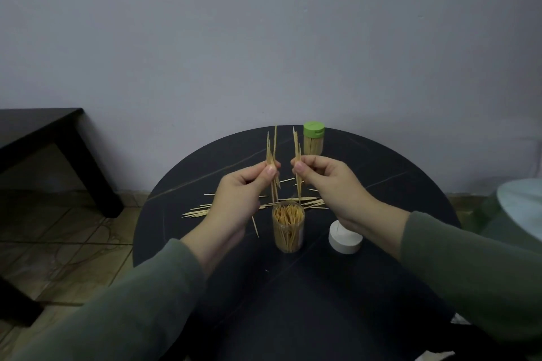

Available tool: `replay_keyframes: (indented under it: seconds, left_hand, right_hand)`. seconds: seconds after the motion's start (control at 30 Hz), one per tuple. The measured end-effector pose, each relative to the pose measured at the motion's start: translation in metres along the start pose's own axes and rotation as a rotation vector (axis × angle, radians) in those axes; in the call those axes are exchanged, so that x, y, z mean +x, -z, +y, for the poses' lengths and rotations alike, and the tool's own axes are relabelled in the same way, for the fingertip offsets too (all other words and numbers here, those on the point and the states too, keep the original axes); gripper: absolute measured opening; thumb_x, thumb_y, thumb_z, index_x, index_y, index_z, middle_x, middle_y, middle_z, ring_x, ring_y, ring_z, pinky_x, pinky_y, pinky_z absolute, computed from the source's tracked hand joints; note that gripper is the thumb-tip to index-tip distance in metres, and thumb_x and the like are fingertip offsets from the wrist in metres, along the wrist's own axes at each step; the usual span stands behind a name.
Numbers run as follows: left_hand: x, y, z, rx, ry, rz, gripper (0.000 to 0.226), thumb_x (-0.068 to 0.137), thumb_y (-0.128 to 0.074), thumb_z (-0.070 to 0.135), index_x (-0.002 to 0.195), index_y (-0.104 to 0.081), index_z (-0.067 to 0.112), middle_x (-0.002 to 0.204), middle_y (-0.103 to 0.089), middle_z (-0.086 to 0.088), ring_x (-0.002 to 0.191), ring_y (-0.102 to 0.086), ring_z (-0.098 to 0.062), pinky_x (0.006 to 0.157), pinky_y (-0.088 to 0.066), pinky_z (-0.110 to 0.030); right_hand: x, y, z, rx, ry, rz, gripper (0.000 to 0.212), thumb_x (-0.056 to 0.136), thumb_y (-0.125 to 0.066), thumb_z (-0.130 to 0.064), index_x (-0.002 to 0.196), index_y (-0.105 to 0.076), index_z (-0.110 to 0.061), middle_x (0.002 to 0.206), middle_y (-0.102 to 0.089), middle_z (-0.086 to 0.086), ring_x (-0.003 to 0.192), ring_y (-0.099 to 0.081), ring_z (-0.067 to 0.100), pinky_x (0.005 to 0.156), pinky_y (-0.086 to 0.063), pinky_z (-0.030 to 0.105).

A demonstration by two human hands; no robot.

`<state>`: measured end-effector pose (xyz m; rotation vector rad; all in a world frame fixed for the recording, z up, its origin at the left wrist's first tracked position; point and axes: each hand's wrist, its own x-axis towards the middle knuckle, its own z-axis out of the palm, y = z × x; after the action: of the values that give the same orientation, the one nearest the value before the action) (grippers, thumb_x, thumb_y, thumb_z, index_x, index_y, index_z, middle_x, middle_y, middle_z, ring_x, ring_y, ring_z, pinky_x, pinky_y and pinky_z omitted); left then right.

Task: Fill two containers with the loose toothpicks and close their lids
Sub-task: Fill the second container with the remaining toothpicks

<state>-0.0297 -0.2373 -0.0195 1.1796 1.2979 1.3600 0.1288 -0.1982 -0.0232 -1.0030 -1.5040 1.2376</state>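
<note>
An open clear container (288, 228) full of toothpicks stands upright in the middle of the round black table (381, 173). My left hand (239, 199) pinches a small upright bundle of toothpicks (271, 149) above and just behind it. My right hand (328, 184) pinches another upright bundle (296, 146) beside the first. Loose toothpicks (199, 211) lie scattered behind the open container. A white lid (344, 239) rests to the container's right, under my right wrist. A second container with a green lid (313, 138) on it stands at the table's far edge, filled.
A dark low table (44, 132) stands to the left over a tiled floor (58, 228). A pale rounded object (522, 205) sits at the right edge. A grey wall rises behind the round table.
</note>
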Motion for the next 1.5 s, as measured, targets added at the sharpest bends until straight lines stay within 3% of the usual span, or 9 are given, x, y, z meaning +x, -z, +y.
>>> replay_keyframes:
  seconds: [0.13, 0.4, 0.6, 0.7, 0.83, 1.03, 1.23, 1.37, 1.5]
  left_hand:
    - [-0.011, -0.003, -0.006, -0.072, 0.068, -0.060, 0.019, 0.093, -0.058, 0.023, 0.106, -0.072, 0.023, 0.090, -0.072, 0.015, 0.067, -0.058, 0.009, 0.064, -0.040, -0.024]
    - [-0.011, -0.005, -0.007, -0.175, 0.076, -0.076, 0.022, 0.093, -0.057, 0.020, 0.110, -0.070, 0.016, 0.094, -0.072, 0.010, 0.060, -0.057, 0.010, 0.050, -0.042, -0.013]
    - [-0.015, -0.007, -0.017, -0.144, 0.115, -0.119, 0.025, 0.093, -0.056, 0.022, 0.113, -0.070, 0.016, 0.092, -0.072, 0.006, 0.060, -0.057, 0.006, 0.062, -0.038, -0.021]
    - [-0.016, -0.006, -0.018, -0.141, 0.107, -0.121, 0.026, 0.093, -0.056, 0.018, 0.114, -0.070, 0.012, 0.094, -0.073, 0.005, 0.064, -0.059, 0.007, 0.088, -0.045, -0.046]
    - [-0.016, -0.003, -0.024, -0.120, 0.128, -0.122, 0.023, 0.090, -0.060, 0.020, 0.110, -0.072, 0.015, 0.103, -0.074, 0.001, 0.103, -0.066, -0.008, 0.109, -0.039, -0.044]
    - [-0.015, 0.006, -0.033, 0.036, 0.061, -0.112, 0.017, 0.088, -0.065, 0.021, 0.101, -0.076, 0.017, 0.106, -0.072, 0.003, 0.109, -0.063, -0.009, 0.095, -0.045, -0.021]
    - [-0.008, 0.020, -0.032, 0.417, -0.108, -0.173, 0.012, 0.086, -0.068, 0.029, 0.093, -0.078, 0.028, 0.100, -0.064, 0.008, 0.102, -0.057, -0.008, 0.090, -0.043, -0.024]
    - [-0.007, 0.020, -0.028, 0.693, -0.220, -0.201, 0.011, 0.088, -0.064, 0.038, 0.092, -0.074, 0.038, 0.095, -0.058, 0.013, 0.099, -0.045, -0.005, 0.080, -0.035, -0.015]
    - [-0.007, 0.019, -0.022, 0.740, -0.314, -0.220, 0.012, 0.090, -0.062, 0.036, 0.090, -0.073, 0.041, 0.090, -0.062, 0.016, 0.094, -0.048, 0.001, 0.076, -0.035, -0.014]
  right_hand:
    - [-0.007, -0.006, 0.006, 0.020, -0.018, -0.016, 0.015, 0.093, -0.060, -0.019, 0.104, -0.069, -0.023, 0.098, -0.071, -0.010, 0.091, -0.064, -0.005, 0.073, -0.049, 0.009]
    - [-0.014, -0.009, 0.008, 0.115, -0.006, 0.000, 0.014, 0.093, -0.059, -0.017, 0.100, -0.069, -0.023, 0.093, -0.073, -0.009, 0.093, -0.066, -0.002, 0.076, -0.051, 0.011]
    - [-0.018, -0.012, 0.016, 0.128, -0.040, -0.024, 0.015, 0.093, -0.059, -0.013, 0.102, -0.070, -0.015, 0.094, -0.075, -0.002, 0.094, -0.069, 0.009, 0.082, -0.054, 0.021]
    - [-0.018, -0.009, 0.018, 0.057, -0.034, -0.028, 0.015, 0.092, -0.060, -0.015, 0.103, -0.071, -0.017, 0.096, -0.074, -0.001, 0.096, -0.068, 0.010, 0.088, -0.053, 0.025]
    - [-0.018, -0.008, 0.026, -0.029, -0.029, -0.017, 0.014, 0.090, -0.063, -0.013, 0.096, -0.073, -0.021, 0.096, -0.073, 0.002, 0.096, -0.067, 0.014, 0.090, -0.052, 0.030]
    - [-0.020, -0.001, 0.028, -0.061, -0.034, -0.007, 0.011, 0.082, -0.073, -0.012, 0.090, -0.075, -0.020, 0.089, -0.074, -0.001, 0.087, -0.068, 0.006, 0.077, -0.052, 0.018]
    - [-0.020, 0.004, 0.026, -0.211, 0.000, -0.078, 0.021, 0.080, -0.075, -0.024, 0.101, -0.076, -0.023, 0.097, -0.074, -0.008, 0.099, -0.066, 0.003, 0.092, -0.050, 0.027]
    - [-0.019, 0.004, 0.021, -0.256, 0.038, -0.115, 0.015, 0.082, -0.073, -0.023, 0.096, -0.075, -0.028, 0.093, -0.075, -0.012, 0.096, -0.066, -0.001, 0.088, -0.052, 0.023]
    - [-0.018, 0.003, 0.018, -0.339, 0.107, -0.108, 0.015, 0.084, -0.072, -0.025, 0.099, -0.076, -0.026, 0.091, -0.074, -0.014, 0.092, -0.066, -0.002, 0.081, -0.052, 0.020]
